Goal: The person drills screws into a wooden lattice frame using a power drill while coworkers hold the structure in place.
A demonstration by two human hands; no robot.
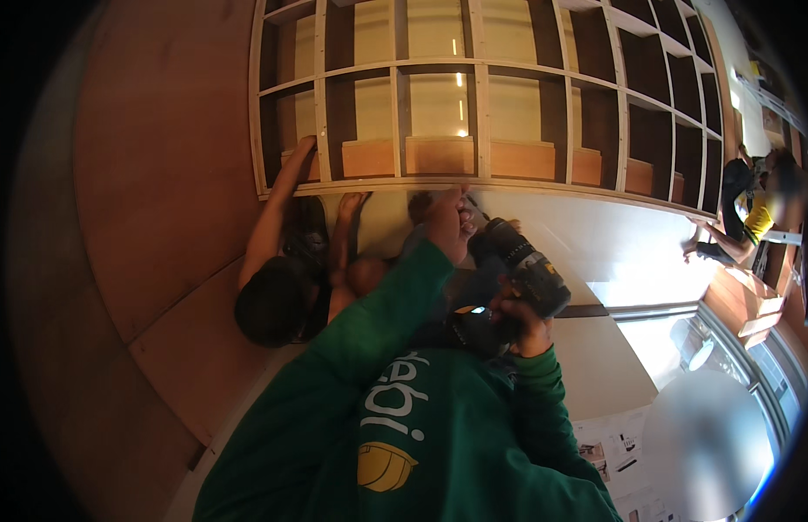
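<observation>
A cordless drill (534, 271), black with yellow marks, is gripped by my right hand (527, 329), fingers wrapped round its handle. Its chuck and thin bit slant up and left toward my left hand (452, 224). That hand is raised against the near lower edge of a large wooden grid frame (508, 184), its fingers bent closed close to the bit's tip. What they pinch, if anything, is too small to make out. The frame is divided into several square compartments, with orange-brown wood strips (439, 157) along its lowest row.
At left a co-worker (278, 300) crouches, one hand on the frame's left part. Another person (752, 204) in yellow and black reaches toward its right end. Brown panels (160, 174) stand at far left. Windows (708, 348) and printed sheets (608, 457) lie at lower right.
</observation>
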